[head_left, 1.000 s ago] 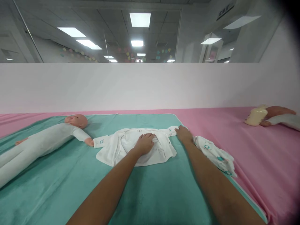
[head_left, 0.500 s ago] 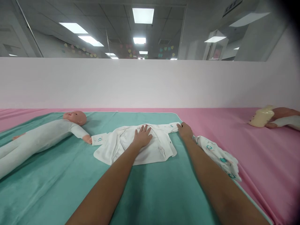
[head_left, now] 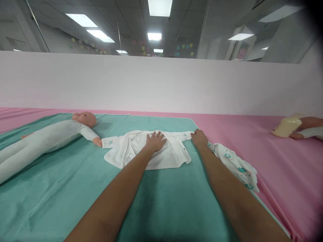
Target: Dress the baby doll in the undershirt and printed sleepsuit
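Observation:
A white baby shirt (head_left: 166,159) with small printed figures lies spread on the green cloth, its sleeves stretched to both sides. My left hand (head_left: 155,142) rests flat on the shirt's upper middle, fingers spread. At the end of the right-hand sleeve, my right hand (head_left: 200,138) pinches the cuff between closed fingers. The other sleeve's cuff reaches the hand of a baby doll (head_left: 55,132), which lies on its back at the left in a white suit. Beside my right forearm lies a crumpled white garment (head_left: 237,166) with green prints, partly hidden by the arm.
The green cloth (head_left: 63,201) covers much of a pink sheet (head_left: 285,174). At the far right a cream bottle (head_left: 287,127) lies tilted near part of another doll (head_left: 311,126). A white wall (head_left: 156,87) with a window above closes off the back.
The view has tilted and shifted slightly. Both hands keep their places on the shirt and sleeve cuff; the doll and crumpled garment have not moved.

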The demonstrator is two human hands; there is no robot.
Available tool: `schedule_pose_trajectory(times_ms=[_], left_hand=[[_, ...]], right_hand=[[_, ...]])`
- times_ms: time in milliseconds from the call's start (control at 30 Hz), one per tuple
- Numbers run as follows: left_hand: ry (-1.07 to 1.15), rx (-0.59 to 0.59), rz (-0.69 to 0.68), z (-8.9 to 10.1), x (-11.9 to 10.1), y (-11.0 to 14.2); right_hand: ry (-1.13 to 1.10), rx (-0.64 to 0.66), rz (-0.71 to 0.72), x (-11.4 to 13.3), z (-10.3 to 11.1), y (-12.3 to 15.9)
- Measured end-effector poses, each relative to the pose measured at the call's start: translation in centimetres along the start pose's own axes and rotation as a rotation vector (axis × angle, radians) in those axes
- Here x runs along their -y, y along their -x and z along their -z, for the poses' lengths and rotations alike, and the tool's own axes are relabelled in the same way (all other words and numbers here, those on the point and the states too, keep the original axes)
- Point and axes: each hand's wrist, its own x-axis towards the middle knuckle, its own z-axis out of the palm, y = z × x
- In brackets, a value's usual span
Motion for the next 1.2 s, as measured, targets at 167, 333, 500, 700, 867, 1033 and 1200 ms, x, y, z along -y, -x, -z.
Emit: schedule_pose_trajectory(times_ms=[167, 333, 500, 700, 867, 1033, 1200], left_hand=[[0.006, -0.005, -0.036, 0.2, -0.1, 2.4], [0.02, -0.015, -0.189, 0.7, -0.3, 7.5], [0.034, 0.035, -0.291, 1.5, -0.1, 10.3], [0.04, 0.014, -0.363, 1.7, 0.1, 10.1], [0.082, 0.021, -0.414, 1.7, -1.1, 10.0], [0.117, 0.035, -0.512, 1.7, -3.5, 10.3], [0.209, 0.047, -0.542, 2.5, -4.8, 11.1]], right_hand=[[-0.027, -0.149, 0.185, 1.8, 1.3, 4.0], [-0.307, 0.05, 0.539, 2.9, 2.9, 9.9], [-0.475, 0.514, 0.649, 1.4, 6.5, 12.4], [-0.33, 0.669, 0.768, 0.2, 8.3, 12.0], [-0.382, 0.355, 0.933, 2.0, 6.7, 12.3], [-0.437, 0.014, 0.888, 2.7, 7.0, 12.6], [-0.449, -0.024, 0.874, 3.1, 6.8, 13.2]])
